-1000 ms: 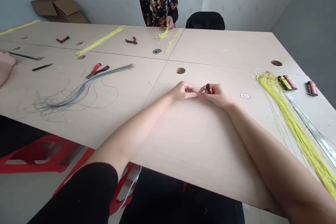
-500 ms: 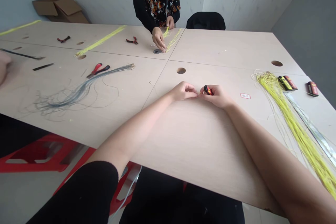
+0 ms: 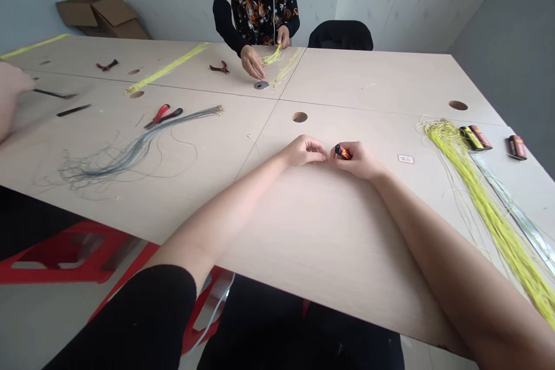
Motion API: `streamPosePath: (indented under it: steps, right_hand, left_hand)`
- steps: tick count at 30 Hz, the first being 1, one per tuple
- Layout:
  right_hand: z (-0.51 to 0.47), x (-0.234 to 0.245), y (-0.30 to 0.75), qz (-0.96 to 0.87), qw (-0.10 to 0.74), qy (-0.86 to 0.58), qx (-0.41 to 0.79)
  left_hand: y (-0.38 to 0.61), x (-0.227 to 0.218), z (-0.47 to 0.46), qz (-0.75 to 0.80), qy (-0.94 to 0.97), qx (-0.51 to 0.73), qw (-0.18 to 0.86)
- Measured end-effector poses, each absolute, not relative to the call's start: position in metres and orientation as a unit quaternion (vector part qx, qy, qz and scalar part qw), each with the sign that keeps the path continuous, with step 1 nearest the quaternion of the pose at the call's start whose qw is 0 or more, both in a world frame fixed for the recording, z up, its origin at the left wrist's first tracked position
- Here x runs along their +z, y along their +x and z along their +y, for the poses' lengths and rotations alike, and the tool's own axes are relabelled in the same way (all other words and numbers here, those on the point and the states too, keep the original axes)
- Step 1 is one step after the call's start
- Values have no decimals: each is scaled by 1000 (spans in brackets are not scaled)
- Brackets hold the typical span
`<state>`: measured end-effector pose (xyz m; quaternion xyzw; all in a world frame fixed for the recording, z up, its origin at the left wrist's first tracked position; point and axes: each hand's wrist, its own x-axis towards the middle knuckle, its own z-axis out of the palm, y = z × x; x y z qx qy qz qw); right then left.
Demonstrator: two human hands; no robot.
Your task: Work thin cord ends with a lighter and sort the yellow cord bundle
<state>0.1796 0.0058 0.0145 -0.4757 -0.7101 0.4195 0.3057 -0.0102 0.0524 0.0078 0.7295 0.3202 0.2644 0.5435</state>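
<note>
Just right of the frame's centre, our right hand point(image 3: 359, 160) curls round a black-and-red cylinder point(image 3: 344, 152), its long axis slanting, black end toward our left hand point(image 3: 303, 151) just beside; we cannot tell whether the left's bent fingers grip anything.

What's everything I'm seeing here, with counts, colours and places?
Tabletop: one, pale, middle
Holes: several, dark, tabletop
Yellow strands: five bundles, yellow, right and back
Grey strands: one bundle, grey, left
Pliers: three, red-black, left and back
Slim strips: two, dark, left
Battery-like blocks: three, black, red, yellow, right
Label: one, white, red-edged, right
Flat strip: one, silvery, right
Disc: one, grey, back
Box: one, brown, back left
Chair: one, black, back
Stools: at least two, red, lower left
Co-worker: one, patterned top, back
Other person's hand: one, left edge
Cylinder: one, black and red, centre
Left hand: one, bare, centre
Right hand: one, bare, holding cylinder
</note>
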Motion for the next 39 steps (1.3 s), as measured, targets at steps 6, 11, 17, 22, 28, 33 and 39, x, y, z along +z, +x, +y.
streamPosePath:
  steps: [6,11,17,22,28,33,39]
  right_hand:
    - [6,15,179,-707,301,-486,416]
    - [6,15,179,-716,307,-479,404]
    - [8,12,181,-721,307,-475,400]
    - [9,11,183,-714,315,-477,405]
    - [7,13,182,-701,328,-471,423]
    - [8,12,182,-702,334,-469,420]
    - [9,12,182,-708,323,-474,412]
  left_hand:
    - [-11,7,53,311,730,272,545]
    - [-11,7,52,317,721,277,550]
    - [-10,8,52,330,710,280,556]
    - [-12,6,53,323,718,282,548]
    - [-13,4,55,316,725,282,544]
    - [-13,5,54,311,731,283,538]
    - [-12,4,54,327,727,280,534]
